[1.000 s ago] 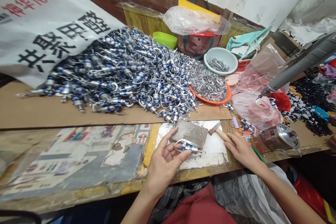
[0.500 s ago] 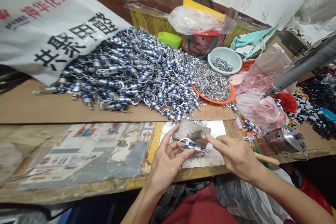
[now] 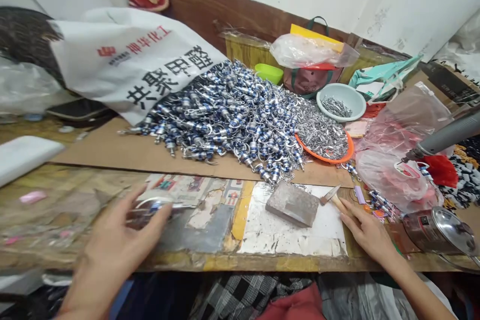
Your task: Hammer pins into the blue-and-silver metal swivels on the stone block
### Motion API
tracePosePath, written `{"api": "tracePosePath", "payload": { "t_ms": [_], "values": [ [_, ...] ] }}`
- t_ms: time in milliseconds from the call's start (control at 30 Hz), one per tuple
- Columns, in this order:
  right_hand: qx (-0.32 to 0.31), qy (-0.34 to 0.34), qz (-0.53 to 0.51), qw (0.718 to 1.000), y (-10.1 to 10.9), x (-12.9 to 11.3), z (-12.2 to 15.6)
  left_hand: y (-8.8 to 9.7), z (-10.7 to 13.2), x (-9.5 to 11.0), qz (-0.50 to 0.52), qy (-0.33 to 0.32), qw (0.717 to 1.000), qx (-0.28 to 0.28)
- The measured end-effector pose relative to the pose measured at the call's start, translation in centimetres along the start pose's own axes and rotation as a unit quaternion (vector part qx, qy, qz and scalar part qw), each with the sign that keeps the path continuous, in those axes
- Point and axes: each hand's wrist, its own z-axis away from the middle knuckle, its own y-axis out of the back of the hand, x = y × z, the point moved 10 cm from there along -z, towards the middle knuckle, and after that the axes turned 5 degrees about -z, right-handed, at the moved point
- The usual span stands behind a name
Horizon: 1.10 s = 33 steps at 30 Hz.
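My left hand [image 3: 123, 232], smeared by motion, is over the left part of the bench with its fingers closed round a blue-and-silver keychain piece [image 3: 159, 205]; a pale curved ring shows on it. At the right edge of the white sheet [image 3: 262, 240], my right hand [image 3: 365, 227] grips a small hammer [image 3: 338, 203] by its wooden handle. The hammer's metal head rests low beside a grey block [image 3: 292, 204], which lies on that sheet. Behind the block spreads a big heap of blue-and-silver keychain pieces [image 3: 225, 120] on cardboard [image 3: 112, 152].
An orange tray [image 3: 350, 152] of small metal parts and a pale blue bowl [image 3: 343, 115] of pins stand behind. Plastic bags [image 3: 390, 170], a lidded metal mug [image 3: 438, 232] and a grey arm [image 3: 446, 135] are at right. A white sack [image 3: 123, 60] partly covers the heap.
My left hand has carried the keychain piece from the block to the left. My right hand has moved the hammer off the block to its right side. The view has swung left.
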Motion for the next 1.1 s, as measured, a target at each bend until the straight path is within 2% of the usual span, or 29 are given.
{"api": "tracePosePath", "payload": {
  "t_ms": [67,100,167,200,233,300,367,467,533,667,800,867,900,933,1000,1033,1100],
  "values": [
    [0.008,0.016,0.040,0.999,-0.1,-0.3,-0.3,0.8,-1.5,1.1,-0.187,-0.062,0.980,0.032],
    [0.016,0.032,0.051,0.998,0.1,-0.9,-0.7,0.3,-2.0,2.3,-0.236,-0.103,0.966,0.032],
    [0.042,0.074,0.052,0.995,1.3,-2.6,-2.5,-2.2,-2.7,5.8,-0.280,-0.205,0.938,-0.007],
    [0.058,0.089,0.046,0.993,2.1,-3.4,-3.9,-4.1,-2.9,7.4,-0.305,-0.250,0.918,-0.051],
    [0.084,0.102,0.035,0.991,3.2,-4.0,-5.7,-5.5,-3.2,8.6,-0.314,-0.273,0.906,-0.080],
    [0.116,0.061,0.031,0.991,4.9,-3.5,-10.1,-7.4,-3.9,10.3,-0.327,-0.288,0.894,-0.108],
    [0.126,0.029,0.037,0.991,5.6,-2.8,-14.5,-8.2,-4.4,11.1,-0.328,-0.294,0.889,-0.125],
    [0.096,0.006,0.027,0.995,4.4,-2.1,-19.3,-8.7,-4.4,10.9,-0.315,-0.305,0.885,-0.155],
    [0.094,-0.002,0.011,0.995,3.3,-1.9,-20.7,-8.8,-4.3,10.2,-0.300,-0.293,0.891,-0.174],
    [0.135,-0.015,-0.031,0.990,2.5,-1.6,-20.4,-9.3,-4.7,8.6,-0.265,-0.244,0.912,-0.199],
    [0.176,-0.035,-0.076,0.981,3.9,-0.5,-19.5,-8.7,-4.2,8.3,-0.220,-0.200,0.936,-0.188],
    [0.193,-0.039,-0.098,0.976,4.9,-0.3,-19.2,-7.5,-3.0,9.1,-0.117,-0.176,0.963,-0.169],
    [0.198,-0.037,-0.112,0.973,5.4,-0.6,-19.0,-6.8,-2.1,9.5,-0.008,-0.153,0.975,-0.163],
    [0.201,-0.032,-0.128,0.971,5.8,-1.1,-18.8,-6.6,-0.8,10.0,0.113,-0.127,0.969,-0.179],
    [0.197,-0.013,-0.164,0.966,6.1,-3.0,-17.6,-8.4,2.7,11.3,0.278,-0.068,0.912,-0.294],
    [0.190,-0.002,-0.181,0.965,6.1,-4.3,-16.6,-9.4,4.7,11.9,0.328,-0.039,0.878,-0.347],
    [0.164,0.033,-0.218,0.962,5.6,-7.7,-13.7,-10.8,7.6,12.5,0.387,0.007,0.838,-0.385]
  ]
}}
